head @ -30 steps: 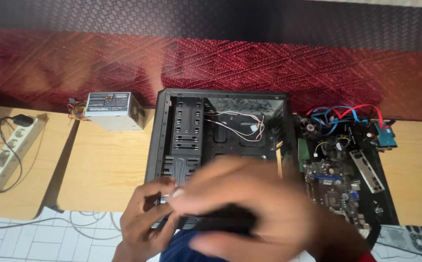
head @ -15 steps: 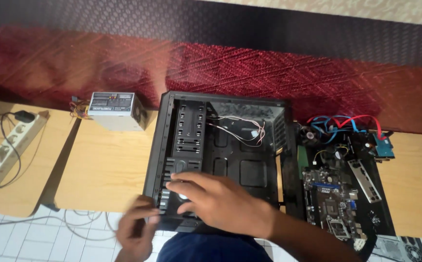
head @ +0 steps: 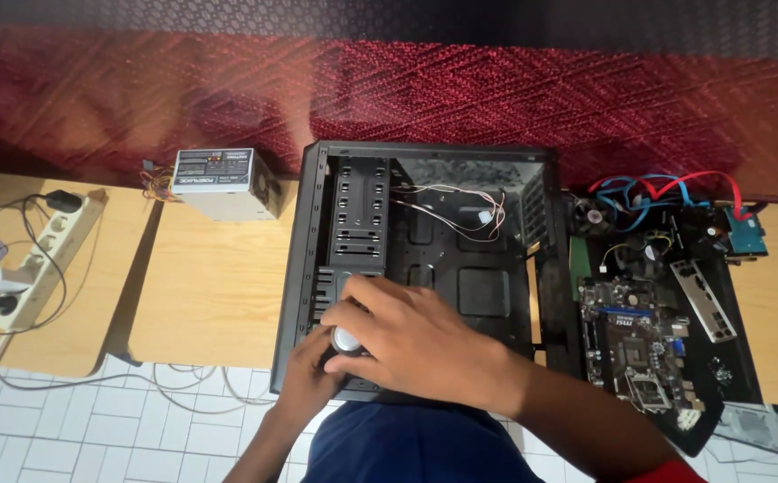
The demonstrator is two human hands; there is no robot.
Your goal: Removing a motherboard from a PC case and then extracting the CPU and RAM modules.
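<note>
An open black computer case (head: 514, 179) lies on its side on the wooden table, with thin white and red wires (head: 460, 210) loose inside. Both my hands meet at its near left corner, over the drive cage (head: 358, 210). My right hand (head: 420, 344) lies palm down with curled fingers, its thumb against a small round silver part (head: 346, 339). My left hand (head: 308, 380) comes up from below and pinches the same part from the left. What lies under my right palm is hidden.
A grey power supply (head: 224, 183) stands left of the case. A motherboard (head: 639, 335), a metal back plate (head: 702, 300) and red and blue cables (head: 666, 192) lie on a black mat at the right. A white power strip (head: 36, 259) sits far left. White tiled floor (head: 67, 429) below.
My hands, held up close to the camera a second ago, have dropped down onto the near left corner of the case. The view has shifted slightly.
</note>
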